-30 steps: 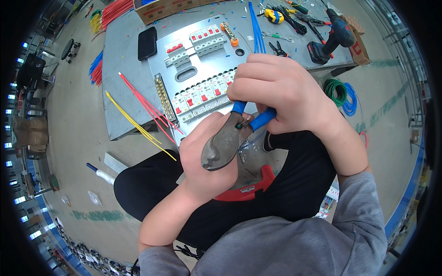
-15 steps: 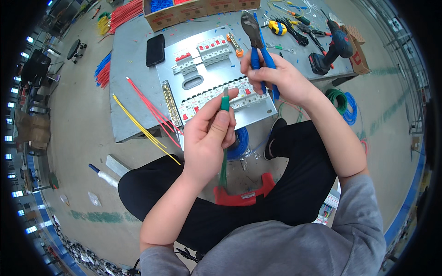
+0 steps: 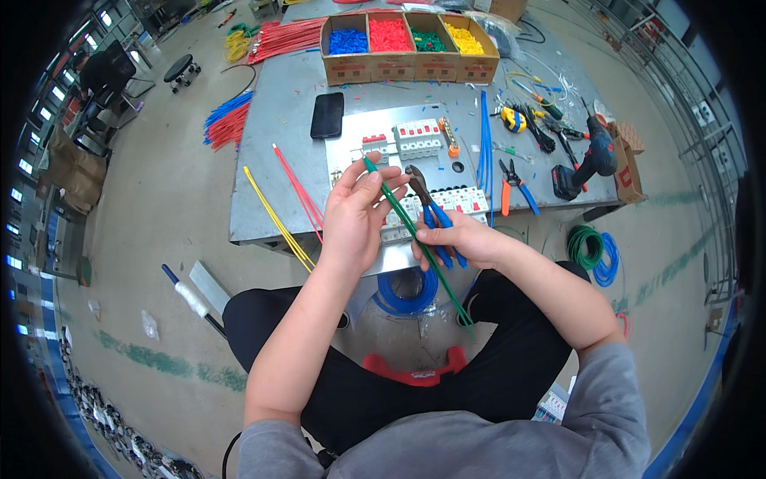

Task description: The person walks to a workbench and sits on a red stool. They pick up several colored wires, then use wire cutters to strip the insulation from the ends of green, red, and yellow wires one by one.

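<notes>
My left hand [image 3: 357, 215] pinches a bundle of thin green wires [image 3: 453, 294] close to its upper end, which has a green sleeve. The wires slant down to the right, past my right hand [image 3: 456, 241], and hang over my lap. Blue-handled pliers [image 3: 420, 188] are in my right hand, jaws up, beside the wires; my right fingers also seem to touch the wires. Behind both hands lies a metal mounting plate [image 3: 396, 259] with a row of circuit breakers [image 3: 469, 201], partly hidden by the hands. Smaller breaker blocks [image 3: 417, 140] sit farther back on it.
On the workbench [image 3: 263, 191] lie a black phone [image 3: 327, 116], red wires [image 3: 297, 188], yellow wires [image 3: 273, 213], blue wires [image 3: 486, 140], wire strippers [image 3: 517, 189] and a cordless drill [image 3: 586, 164]. A cardboard box [image 3: 391, 70] of coloured caps stands behind. Wire coils [image 3: 586, 247] rest on the floor.
My right hand has brought the pliers down from their raised position to beside the wires. The green bundle, upright before, now slants across to my right hand. The view has shifted, showing more workbench.
</notes>
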`<state>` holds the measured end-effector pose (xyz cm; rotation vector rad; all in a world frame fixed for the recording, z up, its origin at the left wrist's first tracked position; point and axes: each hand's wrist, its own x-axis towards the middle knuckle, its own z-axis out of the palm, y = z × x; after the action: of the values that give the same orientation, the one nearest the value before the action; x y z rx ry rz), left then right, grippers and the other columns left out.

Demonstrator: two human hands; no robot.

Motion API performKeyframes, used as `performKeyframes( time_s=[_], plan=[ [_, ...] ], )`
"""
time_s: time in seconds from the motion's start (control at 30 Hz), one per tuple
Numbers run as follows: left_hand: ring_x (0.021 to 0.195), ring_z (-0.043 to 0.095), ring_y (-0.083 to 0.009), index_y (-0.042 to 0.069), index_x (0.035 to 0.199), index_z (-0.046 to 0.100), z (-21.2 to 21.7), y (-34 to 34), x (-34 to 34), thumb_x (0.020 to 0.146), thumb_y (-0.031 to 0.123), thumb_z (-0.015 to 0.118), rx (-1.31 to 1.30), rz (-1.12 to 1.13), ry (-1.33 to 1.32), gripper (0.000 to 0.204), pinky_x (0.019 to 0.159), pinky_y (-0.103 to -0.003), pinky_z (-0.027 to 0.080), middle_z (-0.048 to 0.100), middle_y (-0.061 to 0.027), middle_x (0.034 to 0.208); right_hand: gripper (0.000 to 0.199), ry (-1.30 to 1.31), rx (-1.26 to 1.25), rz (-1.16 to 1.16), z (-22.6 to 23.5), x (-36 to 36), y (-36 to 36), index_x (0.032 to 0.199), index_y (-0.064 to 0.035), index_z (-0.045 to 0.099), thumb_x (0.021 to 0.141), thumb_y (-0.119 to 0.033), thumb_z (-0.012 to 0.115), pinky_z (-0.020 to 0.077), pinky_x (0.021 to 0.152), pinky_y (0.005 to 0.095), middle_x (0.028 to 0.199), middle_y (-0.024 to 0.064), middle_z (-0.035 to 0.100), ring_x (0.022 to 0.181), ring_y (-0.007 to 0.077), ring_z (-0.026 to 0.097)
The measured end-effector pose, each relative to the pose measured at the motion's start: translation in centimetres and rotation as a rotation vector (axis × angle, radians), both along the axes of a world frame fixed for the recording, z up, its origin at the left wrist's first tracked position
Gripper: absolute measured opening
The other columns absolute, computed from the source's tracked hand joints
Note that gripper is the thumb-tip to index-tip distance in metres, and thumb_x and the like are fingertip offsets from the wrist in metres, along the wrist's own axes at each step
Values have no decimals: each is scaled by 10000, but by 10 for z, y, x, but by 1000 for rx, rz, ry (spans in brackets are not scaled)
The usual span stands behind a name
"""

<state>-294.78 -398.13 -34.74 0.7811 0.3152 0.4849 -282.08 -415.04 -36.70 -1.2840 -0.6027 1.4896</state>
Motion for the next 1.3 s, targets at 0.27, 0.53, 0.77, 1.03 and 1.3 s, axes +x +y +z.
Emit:
performKeyframes(
  time_s=[0.27, 0.53, 0.77, 1.03, 1.3],
  plan=[
    [994, 649, -142, 4, 1347, 628, -4, 7, -6, 1034, 110, 605, 284, -102, 213, 331, 929, -324, 538, 697, -77, 1154, 222, -171, 24, -10, 2, 8, 1, 908, -110, 515, 1007, -237, 667, 457, 641, 281, 880, 57, 667, 782, 157, 687],
    [860, 664, -129, -5, 1201, 660, -4, 2, -5, 1016, 85, 639, 190, -106, 260, 206, 824, -271, 566, 688, -56, 989, 243, -289, -33, -13, 16, 24, -6, 980, -70, 612, 1017, -307, 647, 475, 636, 273, 984, 117, 741, 792, 151, 676],
    [852, 665, -145, 19, 1127, 629, -17, 5, 3, 1030, 93, 622, 193, -31, 309, 121, 834, -291, 570, 674, -64, 1018, 294, -1104, -410, -350, -4, 132, -24, 961, -33, 627, 969, -323, 674, 466, 596, 294, 799, 31, 641, 702, 118, 624],
    [1074, 622, -230, -46, 1249, 499, -46, 19, 27, 1079, 99, 521, -105, 70, 272, 224, 997, -360, 557, 583, -153, 1183, 305, -807, -307, -158, -12, 132, -35, 1013, -7, 690, 943, -303, 690, 529, 748, 341, 916, 98, 726, 808, 190, 671],
    [1162, 582, -309, -87, 1442, 387, -61, 34, 33, 1047, 191, 566, -80, 306, 396, 515, 1046, -430, 519, 527, -235, 1303, 350, -1556, -181, -419, -2, 142, -47, 1104, 19, 652, 912, -266, 717, 434, 1015, 451, 1116, 190, 626, 1181, 392, 514]
  ],
)
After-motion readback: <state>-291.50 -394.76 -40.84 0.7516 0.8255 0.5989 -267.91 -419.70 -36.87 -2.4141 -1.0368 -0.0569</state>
